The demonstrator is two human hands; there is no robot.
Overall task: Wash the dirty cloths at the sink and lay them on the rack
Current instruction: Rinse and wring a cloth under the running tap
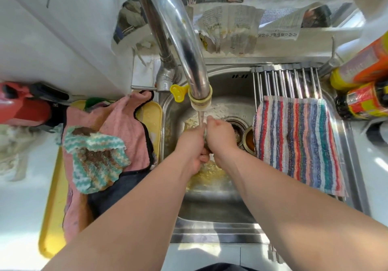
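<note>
Steel sink (210, 228), tap (189, 60) running, and I am in the middle of the washing step. Both my hands are under the stream of water (201, 117), pressed together around a wet cloth (205, 137). Only a small greyish wad of it shows between them, so I cannot tell its pattern or how clean it is.

My left hand (192, 142) is curled tight round the near side of the wad, fingers folded under. My right hand (220, 136) is closed on the far side, knuckles up, thumb toward the tap. The two fists touch, as in rubbing or wringing.

One striped cloth (298, 144) already lies flat on the rack (287, 81) across the right of the sink, with bare bars behind it. On the yellow tray (52, 207) to the left, a pink cloth (119, 123) and a stained teal cloth (94, 157) on top of it wait unwashed, so I judge the task well short of halfway.

Next I would need to squeeze this one out over the basin, open it up with both hands, and spread it on the free bars beyond the striped one.
</note>
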